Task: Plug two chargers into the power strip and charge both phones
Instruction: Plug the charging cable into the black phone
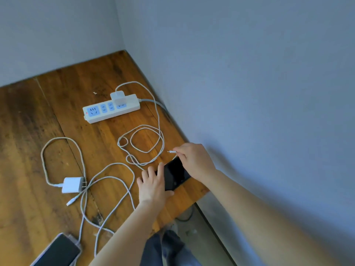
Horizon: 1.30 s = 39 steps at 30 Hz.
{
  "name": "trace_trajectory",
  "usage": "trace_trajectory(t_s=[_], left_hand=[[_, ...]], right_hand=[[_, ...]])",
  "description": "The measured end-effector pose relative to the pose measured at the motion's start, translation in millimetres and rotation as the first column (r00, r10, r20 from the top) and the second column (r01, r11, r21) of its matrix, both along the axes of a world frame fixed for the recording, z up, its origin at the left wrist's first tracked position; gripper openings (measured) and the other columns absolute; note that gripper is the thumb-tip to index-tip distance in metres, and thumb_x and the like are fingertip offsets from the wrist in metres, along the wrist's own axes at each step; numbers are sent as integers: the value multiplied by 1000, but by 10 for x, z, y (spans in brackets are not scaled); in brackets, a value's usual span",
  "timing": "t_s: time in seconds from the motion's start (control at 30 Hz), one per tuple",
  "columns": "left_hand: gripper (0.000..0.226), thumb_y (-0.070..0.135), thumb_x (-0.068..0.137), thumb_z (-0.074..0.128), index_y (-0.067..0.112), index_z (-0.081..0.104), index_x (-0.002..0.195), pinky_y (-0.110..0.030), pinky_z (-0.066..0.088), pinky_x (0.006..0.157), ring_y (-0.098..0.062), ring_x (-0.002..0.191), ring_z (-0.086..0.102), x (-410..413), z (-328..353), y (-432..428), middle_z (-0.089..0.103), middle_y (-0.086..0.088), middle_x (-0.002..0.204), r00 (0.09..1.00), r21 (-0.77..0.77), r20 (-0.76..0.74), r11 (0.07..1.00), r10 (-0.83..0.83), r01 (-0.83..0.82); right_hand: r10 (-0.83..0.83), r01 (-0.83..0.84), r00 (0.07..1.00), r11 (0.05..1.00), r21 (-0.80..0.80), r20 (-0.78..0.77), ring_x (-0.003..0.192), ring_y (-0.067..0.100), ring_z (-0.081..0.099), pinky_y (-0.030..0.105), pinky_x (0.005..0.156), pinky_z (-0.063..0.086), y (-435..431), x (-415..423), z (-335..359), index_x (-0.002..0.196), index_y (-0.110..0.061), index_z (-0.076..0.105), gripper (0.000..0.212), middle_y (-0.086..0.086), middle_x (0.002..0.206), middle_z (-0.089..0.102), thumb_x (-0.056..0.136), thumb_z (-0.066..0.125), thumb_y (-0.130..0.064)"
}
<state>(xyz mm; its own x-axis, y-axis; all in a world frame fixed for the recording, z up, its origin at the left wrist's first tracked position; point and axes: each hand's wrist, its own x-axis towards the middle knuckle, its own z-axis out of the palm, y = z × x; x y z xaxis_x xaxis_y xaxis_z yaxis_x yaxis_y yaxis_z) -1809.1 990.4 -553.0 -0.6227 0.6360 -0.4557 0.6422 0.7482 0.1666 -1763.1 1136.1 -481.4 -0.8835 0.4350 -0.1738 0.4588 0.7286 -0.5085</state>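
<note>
A white power strip lies on the wooden table, with one white charger plugged into its right end. That charger's cable loops over the table, and my right hand pinches its connector end above a black phone. My left hand grips the phone's left side near the table's right edge. A second white charger lies unplugged at the left, its cable sprawled about. A second phone rests at the bottom left with a cable end at its top corner.
The wooden table sits in a corner between grey walls. Its right edge runs close to the wall, with floor visible below. A loose connector end lies below the unplugged charger.
</note>
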Motion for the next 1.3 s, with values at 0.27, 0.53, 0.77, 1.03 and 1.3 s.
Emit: trace_trajectory(t_s=[0.27,0.53,0.77,1.03,1.3], left_hand=[[51,28,81,71,19,45,123,-27,52,66,-21,96,61,92,205,33,60,-3,112,979,85,144,983,147,-161],[21,24,85,65,25,62,106,-26,47,59,-18,80,61,39,588,-336,68,3,94,874,225,363,881,321,-417],[16,23,82,70,25,65,98,-33,59,66,-17,81,71,-189,1204,-868,75,2,89,512,227,789,612,340,-757],[27,19,85,66,20,63,112,-40,56,81,-26,92,70,-543,1818,-1014,74,-8,101,473,263,870,679,140,-685],[44,31,83,69,16,54,122,-43,53,89,-26,104,61,-717,2033,-931,63,-7,118,520,311,692,444,500,-841]], right_hand=[[65,-62,998,994,91,-26,82,22,61,37,85,46,-48,289,89,108,-11,67,21,7,92,68,96,49,-12],[-150,143,986,985,-96,-79,64,2,53,12,56,35,-46,383,297,113,-12,66,26,-2,86,64,97,48,-19],[-315,288,949,889,-356,-20,68,14,59,16,54,38,-94,334,713,77,-16,62,27,-2,69,61,97,45,-22],[-84,70,996,685,-725,16,67,12,63,25,68,50,-322,106,1379,72,-5,60,41,-2,64,64,90,57,-42],[-336,239,942,719,-652,-25,68,23,61,25,60,47,-397,-74,1539,66,-7,56,34,15,68,60,88,61,-33]])
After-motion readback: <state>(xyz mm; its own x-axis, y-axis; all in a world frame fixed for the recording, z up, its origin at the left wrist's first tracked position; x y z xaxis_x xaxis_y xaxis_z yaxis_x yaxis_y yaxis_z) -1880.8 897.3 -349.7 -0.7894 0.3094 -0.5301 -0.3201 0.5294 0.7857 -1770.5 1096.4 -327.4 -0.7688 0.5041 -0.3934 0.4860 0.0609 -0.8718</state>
